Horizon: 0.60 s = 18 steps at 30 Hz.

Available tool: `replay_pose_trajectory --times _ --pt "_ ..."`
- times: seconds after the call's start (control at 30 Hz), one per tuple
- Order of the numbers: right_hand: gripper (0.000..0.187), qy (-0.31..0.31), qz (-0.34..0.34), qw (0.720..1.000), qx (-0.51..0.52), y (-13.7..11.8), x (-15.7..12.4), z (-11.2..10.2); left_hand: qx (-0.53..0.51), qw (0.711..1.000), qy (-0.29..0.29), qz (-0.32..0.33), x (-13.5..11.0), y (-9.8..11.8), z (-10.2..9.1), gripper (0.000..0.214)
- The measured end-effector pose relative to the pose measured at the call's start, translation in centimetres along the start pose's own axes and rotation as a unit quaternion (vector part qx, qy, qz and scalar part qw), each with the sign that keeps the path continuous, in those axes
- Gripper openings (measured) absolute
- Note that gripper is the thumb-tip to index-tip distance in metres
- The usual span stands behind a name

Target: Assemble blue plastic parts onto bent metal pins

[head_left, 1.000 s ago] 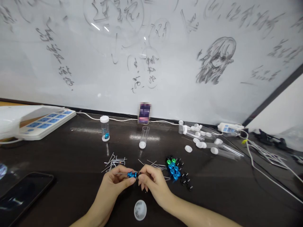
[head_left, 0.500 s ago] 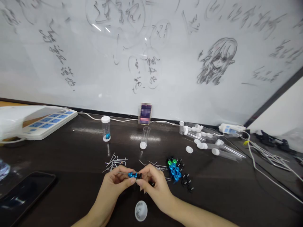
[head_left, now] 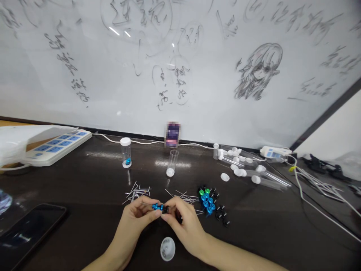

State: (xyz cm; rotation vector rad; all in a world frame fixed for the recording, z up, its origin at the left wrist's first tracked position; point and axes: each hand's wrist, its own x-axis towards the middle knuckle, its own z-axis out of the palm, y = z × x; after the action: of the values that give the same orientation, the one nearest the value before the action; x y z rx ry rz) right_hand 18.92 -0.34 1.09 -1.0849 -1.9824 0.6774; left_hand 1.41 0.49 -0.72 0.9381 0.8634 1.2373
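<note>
Now, left hand (head_left: 134, 220): pinches blue piece (head_left: 156, 206), low over the table (head_left: 84, 188), probably so nothing rolls away.
Right hand (head_left: 184, 224): fingertips closed on black piece (head_left: 166, 209), touching the blue one.
Spare pieces (head_left: 208, 203): heaped near right hand.

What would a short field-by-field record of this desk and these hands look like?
Left hand: pinches a thin metal pin strung with blue pieces
Right hand: pinches a black piece at the pin's end
Below hands: white cap on the dark table
Right of hands: pile of blue, green and black pieces
Behind: loose pins, open vial, capped vial
Far left: phone
</note>
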Motion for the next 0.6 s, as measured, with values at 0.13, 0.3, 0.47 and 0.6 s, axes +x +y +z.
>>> replay_pose_trajectory --times 0.13,0.3,0.47,0.6 --pt "0.010 0.019 -0.013 1.000 0.013 0.66 0.12 0.44 0.004 1.000 0.000 -0.011 0.26 -0.30 -0.22 0.017" --pt "0.008 0.008 0.000 1.000 0.028 0.54 0.03 0.10 0.003 1.000 -0.007 -0.015 0.04 -0.41 -0.29 0.016" --pt "0.024 -0.016 0.001 1.000 0.005 0.22 -0.07 -0.16 -0.008 1.000 -0.018 -0.016 -0.10 -0.40 -0.24 0.018" --pt "0.010 0.018 -0.014 0.999 0.027 0.45 0.10 0.23 -0.015 1.000 -0.012 -0.020 0.06 -0.38 -0.22 0.017"
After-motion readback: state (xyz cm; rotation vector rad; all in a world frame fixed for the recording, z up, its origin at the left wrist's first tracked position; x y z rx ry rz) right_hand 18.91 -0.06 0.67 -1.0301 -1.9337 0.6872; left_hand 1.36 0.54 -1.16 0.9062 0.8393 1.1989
